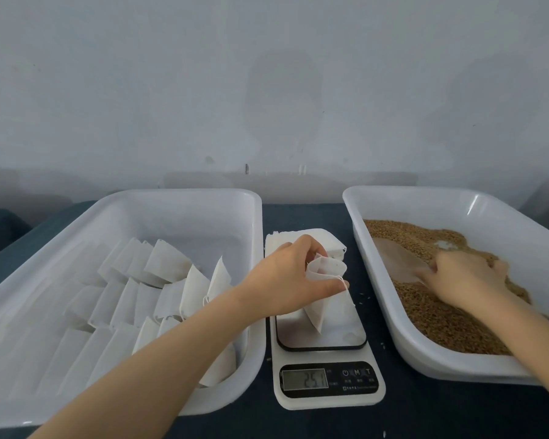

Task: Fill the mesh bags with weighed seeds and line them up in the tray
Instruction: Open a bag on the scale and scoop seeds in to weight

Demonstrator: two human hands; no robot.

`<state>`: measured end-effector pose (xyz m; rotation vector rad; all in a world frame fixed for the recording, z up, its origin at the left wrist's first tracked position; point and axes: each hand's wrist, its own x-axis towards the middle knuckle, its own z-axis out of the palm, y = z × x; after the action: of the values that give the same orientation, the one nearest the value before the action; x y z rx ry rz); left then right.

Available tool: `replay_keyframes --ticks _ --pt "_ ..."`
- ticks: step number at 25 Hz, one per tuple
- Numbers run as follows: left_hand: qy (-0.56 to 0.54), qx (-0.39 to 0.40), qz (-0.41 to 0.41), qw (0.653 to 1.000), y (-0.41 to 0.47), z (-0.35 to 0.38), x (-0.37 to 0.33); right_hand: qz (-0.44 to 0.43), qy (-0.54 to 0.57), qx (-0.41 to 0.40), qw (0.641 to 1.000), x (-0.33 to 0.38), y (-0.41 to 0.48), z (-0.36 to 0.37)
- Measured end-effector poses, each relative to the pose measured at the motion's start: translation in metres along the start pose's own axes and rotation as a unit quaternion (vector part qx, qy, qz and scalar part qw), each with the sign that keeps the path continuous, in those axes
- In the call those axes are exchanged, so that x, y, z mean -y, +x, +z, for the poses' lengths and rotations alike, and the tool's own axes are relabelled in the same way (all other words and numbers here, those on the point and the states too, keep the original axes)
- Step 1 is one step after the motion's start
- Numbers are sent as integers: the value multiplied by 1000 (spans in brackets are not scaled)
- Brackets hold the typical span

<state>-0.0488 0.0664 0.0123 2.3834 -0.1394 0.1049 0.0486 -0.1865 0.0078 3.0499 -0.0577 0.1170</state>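
My left hand (pixel 290 278) pinches the open mouth of a white mesh bag (pixel 322 291), which hangs down onto the platform of a white digital scale (pixel 327 369). In the right-hand white tray (pixel 374 198) lie brown seeds (pixel 438 315). There my right hand (pixel 466 277) grips the handle of a translucent scoop (pixel 396 259) that rests on the seeds. The left-hand white tray (pixel 178 198) holds several filled mesh bags (pixel 159 289) standing in rows.
A stack of flat empty mesh bags (pixel 301 239) lies behind the scale, between the two trays. A few stray seeds dot the dark blue tabletop (pixel 374 315) beside the scale. A pale wall rises close behind the table.
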Motion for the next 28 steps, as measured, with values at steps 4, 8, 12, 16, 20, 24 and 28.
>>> replay_keyframes --ticks 4,8,12,16,20,24,28 --pt "3 5 -3 1000 0 0 -1 -187 338 -150 910 10 -19 -26" --pt "2 1 -6 1000 1 0 -3 -419 381 -15 824 44 -55 -49" --pt "-4 -2 12 1000 0 0 -3 -454 373 32 809 60 -61 -35" --pt "-21 35 31 999 -1 -3 -2 -449 382 43 807 60 -60 -25" --pt "-75 52 18 996 -1 -7 -2 -417 387 11 822 62 -59 -19" --pt "-13 19 26 999 2 -3 3 -407 406 -29 818 62 -57 -18" --pt "-13 -3 32 999 6 -2 6 -380 452 -27 806 59 -58 -19"
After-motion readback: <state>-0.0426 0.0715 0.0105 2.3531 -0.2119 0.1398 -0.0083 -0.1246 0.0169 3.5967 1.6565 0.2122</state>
